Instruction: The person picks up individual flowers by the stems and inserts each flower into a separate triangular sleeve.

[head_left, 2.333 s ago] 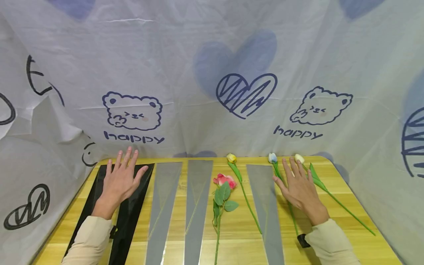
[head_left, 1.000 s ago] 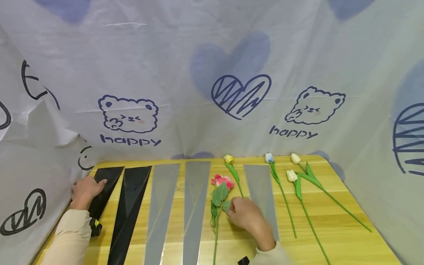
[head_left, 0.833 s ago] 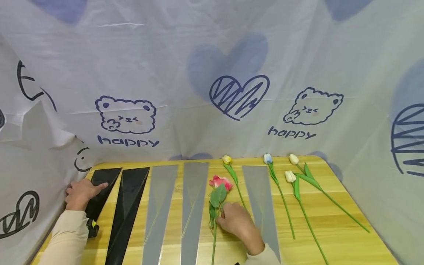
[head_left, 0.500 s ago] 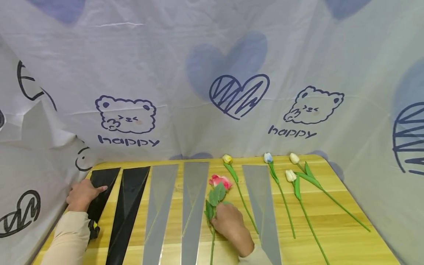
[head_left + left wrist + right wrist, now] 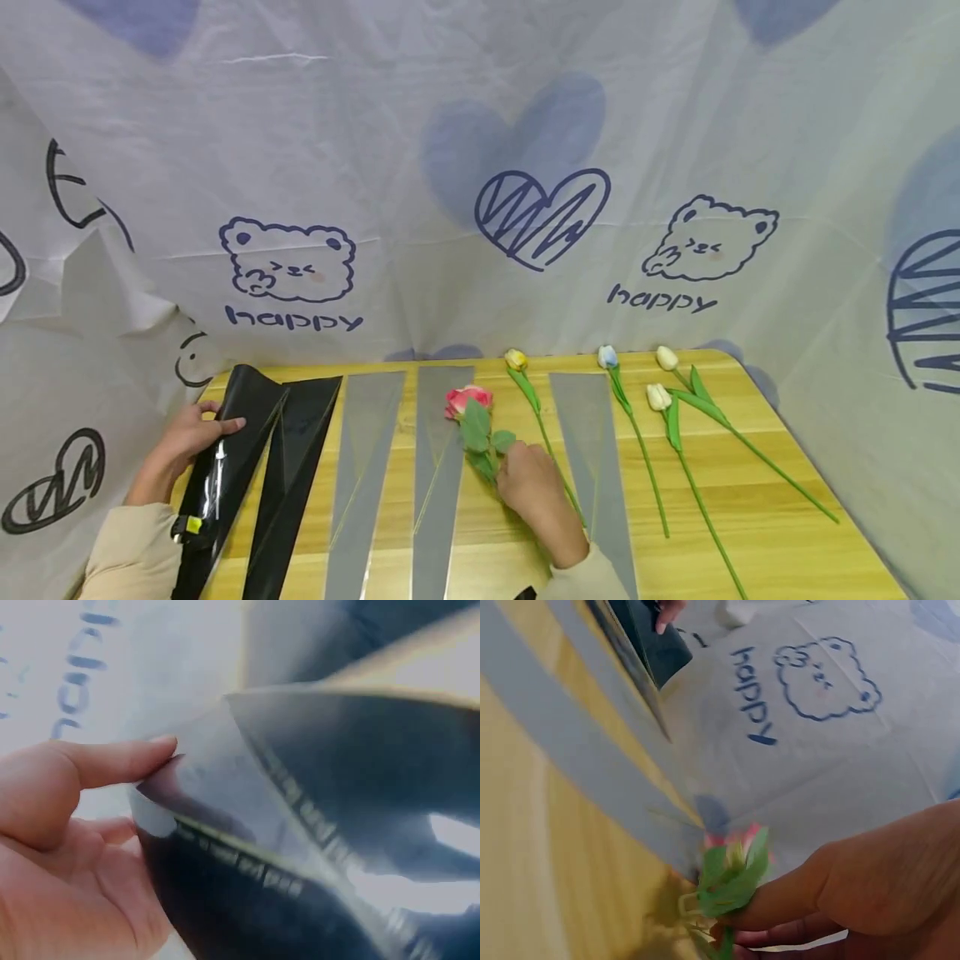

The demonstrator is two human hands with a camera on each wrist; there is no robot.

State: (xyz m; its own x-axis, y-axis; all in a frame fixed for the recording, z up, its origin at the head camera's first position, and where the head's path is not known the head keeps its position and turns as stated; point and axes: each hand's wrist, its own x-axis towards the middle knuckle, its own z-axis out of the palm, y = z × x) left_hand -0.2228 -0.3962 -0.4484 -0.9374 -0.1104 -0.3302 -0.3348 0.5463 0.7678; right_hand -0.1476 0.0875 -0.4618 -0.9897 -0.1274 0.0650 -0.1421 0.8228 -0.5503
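Observation:
At the far left my left hand (image 5: 187,433) pinches the edge of a glossy black flower sleeve (image 5: 251,400) between thumb and fingers. The sleeve's left side is lifted and curls over; gold lettering shows on it in the left wrist view, where the thumb (image 5: 135,761) lies over its corner. My right hand (image 5: 536,487) grips the stem of a pink rose (image 5: 469,402) just below its green leaves. The rose leans left across a grey sleeve (image 5: 442,392). Most of its stem is hidden behind the hand and forearm.
A second black sleeve (image 5: 296,450) lies right beside the lifted one. Two more grey sleeves (image 5: 371,425) (image 5: 592,433) lie flat. A yellow tulip (image 5: 516,359), a blue tulip (image 5: 607,357) and two white tulips (image 5: 659,397) lie to the right. A printed cloth (image 5: 420,275) hangs behind the table.
Both hands first lay spread over the table. My left hand moved to the left black sleeve and raised its edge. My right hand took the rose's stem and shifted its bloom left.

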